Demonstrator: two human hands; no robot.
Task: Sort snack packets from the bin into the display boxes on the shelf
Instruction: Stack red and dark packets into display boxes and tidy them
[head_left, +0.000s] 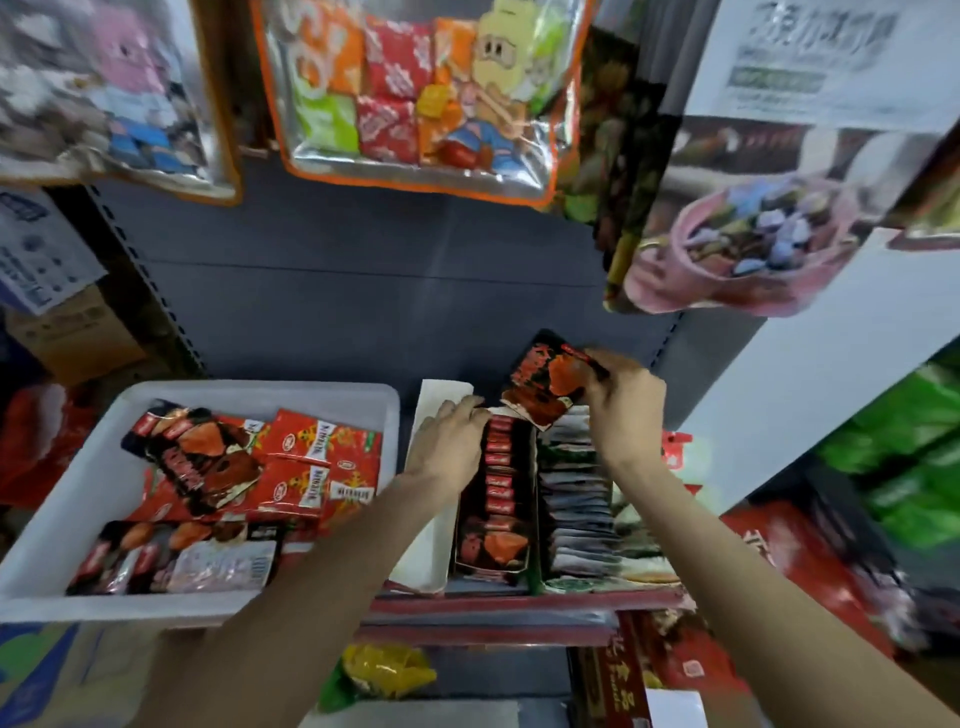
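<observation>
A white bin (78, 499) at the left holds several dark and red snack packets (249, 467). To its right on the shelf stands a display box (496, 499) with a row of dark-red packets on edge. My right hand (621, 397) pinches a dark-red snack packet (543, 384) by its right edge, tilted above the back end of that box. My left hand (452, 431) rests on the back left of the same box, its fingers touching the top of the packet row. A second display box (576, 509) of pale packets sits just to the right.
A white box flap (431, 530) stands between the bin and the dark-red box. Large snack bags (415, 88) hang overhead from the dark back panel. A red shelf lip (493, 605) runs in front. More goods fill the right side and the shelf below.
</observation>
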